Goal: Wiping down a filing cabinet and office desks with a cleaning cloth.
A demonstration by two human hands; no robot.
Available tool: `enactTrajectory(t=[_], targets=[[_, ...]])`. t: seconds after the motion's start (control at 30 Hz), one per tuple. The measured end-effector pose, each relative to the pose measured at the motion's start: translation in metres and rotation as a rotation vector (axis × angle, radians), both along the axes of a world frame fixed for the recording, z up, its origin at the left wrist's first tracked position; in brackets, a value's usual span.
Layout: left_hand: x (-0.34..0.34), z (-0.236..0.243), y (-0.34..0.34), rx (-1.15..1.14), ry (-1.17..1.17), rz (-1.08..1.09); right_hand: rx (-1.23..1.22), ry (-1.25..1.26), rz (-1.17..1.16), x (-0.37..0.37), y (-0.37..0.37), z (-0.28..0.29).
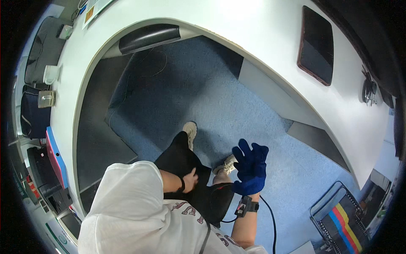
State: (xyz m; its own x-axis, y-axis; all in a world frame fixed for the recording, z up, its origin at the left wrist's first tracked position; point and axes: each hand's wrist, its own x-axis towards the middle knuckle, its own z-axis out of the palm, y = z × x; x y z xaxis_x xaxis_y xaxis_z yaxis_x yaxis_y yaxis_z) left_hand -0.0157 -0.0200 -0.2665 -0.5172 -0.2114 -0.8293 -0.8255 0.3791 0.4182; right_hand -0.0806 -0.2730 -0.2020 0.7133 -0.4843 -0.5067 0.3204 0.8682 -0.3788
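Note:
My left hand [190, 181], bare with a dark band at the wrist, rests against my black shorts [171, 154], thumb apart from its loosely bent fingers. To the right, my right hand [249, 165] wears a dark blue glove and is raised over the floor, fingers spread and holding nothing visible. A small black device [243, 206] with a cable is strapped at that wrist, beside a dark watch [253, 207].
The curved white desk [258, 25] wraps around me, bearing a tablet [315, 44], keys [368, 89], a white cup [50, 74], a glass [46, 98] and folders [57, 156]. A folding chair [342, 222] stands at lower right on the blue floor [270, 106].

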Motion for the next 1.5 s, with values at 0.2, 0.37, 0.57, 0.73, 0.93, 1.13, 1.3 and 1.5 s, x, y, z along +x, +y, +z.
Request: enactTrajectory(t=[0.2,0.37,0.57,0.73,0.93,1.13,1.3,1.5], targets=[[0.109,0.004,-0.091,0.275,-0.338,0.406,-0.283,-0.023,0.005,-0.016,-0.004,-0.028],[0.097,-0.029,-0.07,0.16,-0.425,0.578,-0.399,-0.094,0.035,0.002,-0.014,-0.017],[0.127,-0.053,-0.075,0.442,-0.572,0.985,-0.217,0.063,-0.012,-0.029,-0.026,-0.017],[0.141,-0.034,-0.011,-0.029,-0.264,1.009,-0.096,0.131,-0.167,-0.041,-0.012,-0.025],[0.124,0.038,-0.024,0.007,0.07,0.682,-0.012,0.055,-0.17,-0.028,-0.019,-0.012],[0.068,0.079,0.027,0.934,0.897,0.2,-0.03,0.032,-0.315,-0.023,-0.031,-0.009],[0.04,0.001,0.03,1.069,0.554,0.458,-0.177,-0.045,-0.393,-0.029,-0.06,-0.073],[0.072,-0.063,-0.073,0.522,0.559,0.559,-0.283,0.122,-0.65,0.024,-0.094,-0.056]])
